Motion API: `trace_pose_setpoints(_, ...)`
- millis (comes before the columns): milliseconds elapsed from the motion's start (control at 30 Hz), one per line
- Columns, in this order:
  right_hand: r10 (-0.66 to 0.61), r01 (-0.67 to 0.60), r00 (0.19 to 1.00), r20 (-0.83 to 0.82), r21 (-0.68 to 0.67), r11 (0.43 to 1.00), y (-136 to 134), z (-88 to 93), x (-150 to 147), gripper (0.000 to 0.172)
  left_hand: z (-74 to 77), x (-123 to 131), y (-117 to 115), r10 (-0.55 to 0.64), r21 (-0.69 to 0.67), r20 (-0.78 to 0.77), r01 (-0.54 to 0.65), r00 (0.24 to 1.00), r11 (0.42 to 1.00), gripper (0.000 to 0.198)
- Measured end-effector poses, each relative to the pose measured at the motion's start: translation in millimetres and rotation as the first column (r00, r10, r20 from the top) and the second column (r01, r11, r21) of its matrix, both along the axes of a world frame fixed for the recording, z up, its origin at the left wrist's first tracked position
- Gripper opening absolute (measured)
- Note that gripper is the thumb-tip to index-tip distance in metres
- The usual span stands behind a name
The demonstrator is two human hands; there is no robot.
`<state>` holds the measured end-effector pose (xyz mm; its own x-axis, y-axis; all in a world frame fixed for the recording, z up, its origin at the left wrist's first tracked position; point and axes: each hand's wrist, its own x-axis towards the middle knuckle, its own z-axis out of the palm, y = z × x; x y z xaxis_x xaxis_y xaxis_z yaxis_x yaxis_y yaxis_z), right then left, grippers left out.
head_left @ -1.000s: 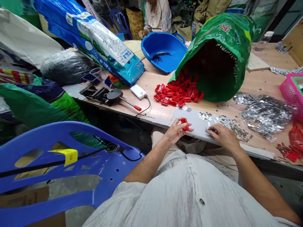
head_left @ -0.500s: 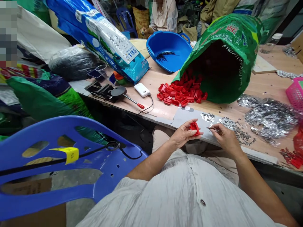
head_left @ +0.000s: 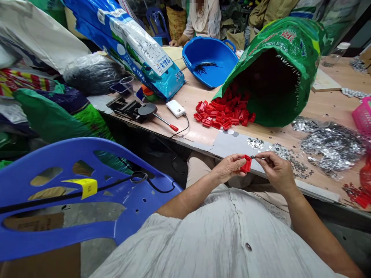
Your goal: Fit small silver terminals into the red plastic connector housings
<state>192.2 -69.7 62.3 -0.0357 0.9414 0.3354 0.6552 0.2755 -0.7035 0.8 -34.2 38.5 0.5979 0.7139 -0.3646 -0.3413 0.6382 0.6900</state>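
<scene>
My left hand [head_left: 231,168] holds a small red plastic box [head_left: 246,164] at the table's front edge, its hollow side showing. Close beside it, my right hand [head_left: 274,168] pinches a small dark metal piece [head_left: 253,157] that points at the box's right side; whether they touch is too small to tell. Behind my hands lie scattered small metal parts [head_left: 285,153] on a grey sheet [head_left: 232,144]. A heap of red boxes [head_left: 216,113] spills out of a green sack [head_left: 311,69].
Across the wooden table [head_left: 327,104] are a blue basin [head_left: 210,77], a blue-white bag [head_left: 171,87], a white device [head_left: 176,108] with a cable, a lever tool [head_left: 147,110] and bagged metal parts [head_left: 332,144]. A blue chair [head_left: 116,231] stands left. A person [head_left: 203,19] sits opposite.
My left hand has moved right with the red box, which has turned. The metal piece in my right hand is now right beside the box. The view has shifted slightly.
</scene>
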Motion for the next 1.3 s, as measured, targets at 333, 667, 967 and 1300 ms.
trace_pose_setpoints(333,0.238,-0.253,0.957,0.169,0.078,0.964,3,-1.7,7,0.019,-4.2,1,-3,-0.096,0.024,-0.033,0.097,0.995,0.995,0.048)
trace_pose_setpoints(667,0.317,-0.333,0.906,0.281,0.012,0.943,3,1.5,12,0.021,-1.8,4,-7,-0.102,0.040,-0.051,0.104,0.993,0.994,0.047)
trace_pose_setpoints(967,0.383,-0.376,0.908,0.171,-0.075,0.924,6,4.6,11,0.019,-5.4,5,-8,-0.110,-0.002,-0.017,0.110,0.994,0.994,0.046)
trace_pose_setpoints(1300,0.382,-0.379,0.918,0.108,-0.045,0.924,5,4.6,8,0.018,-5.5,8,-10,-0.087,-0.040,0.014,0.087,0.996,0.995,0.049)
